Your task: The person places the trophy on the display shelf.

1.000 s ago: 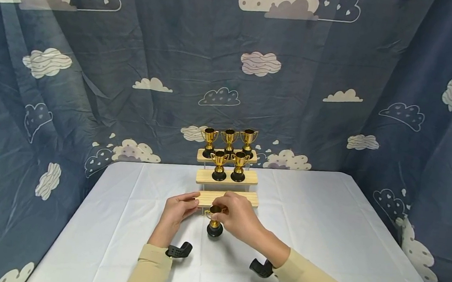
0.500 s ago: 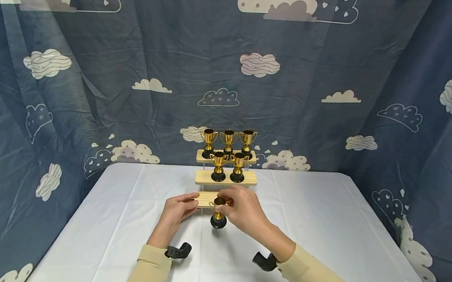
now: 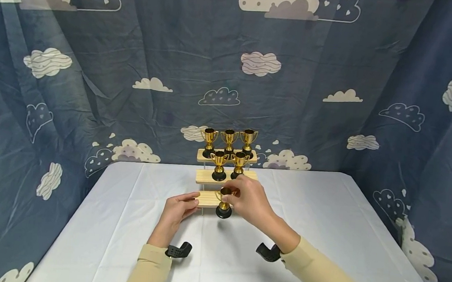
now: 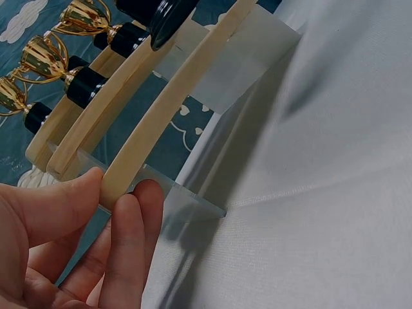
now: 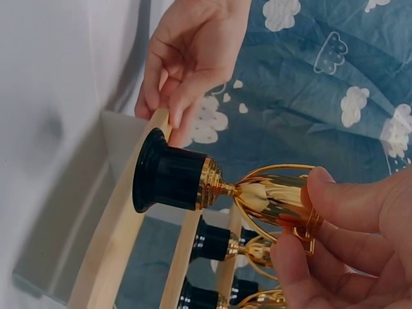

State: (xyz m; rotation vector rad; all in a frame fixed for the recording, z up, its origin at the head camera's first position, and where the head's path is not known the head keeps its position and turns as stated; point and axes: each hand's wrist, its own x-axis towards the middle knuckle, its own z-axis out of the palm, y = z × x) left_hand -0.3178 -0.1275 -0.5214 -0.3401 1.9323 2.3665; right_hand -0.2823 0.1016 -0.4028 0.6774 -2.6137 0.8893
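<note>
My right hand pinches a small gold trophy cup by its bowl, the thumb on one side and fingers on the other. Its black base overlaps the lowest wooden step of a three-tier display stand in the head view. My left hand grips the left end of that step between thumb and fingers, seen close in the left wrist view, where the front step runs up from the fingertips. Two more trophies stand upright on the middle step, and three others on the top step.
The stand's clear side panels rest on a white cloth-covered table. A dark blue curtain printed with clouds hangs behind and at both sides. Each wrist wears a black camera mount.
My right hand has carried the trophy away from me and slightly right, from in front of the lowest step to over its front edge. The left hand stays on the step's end.
</note>
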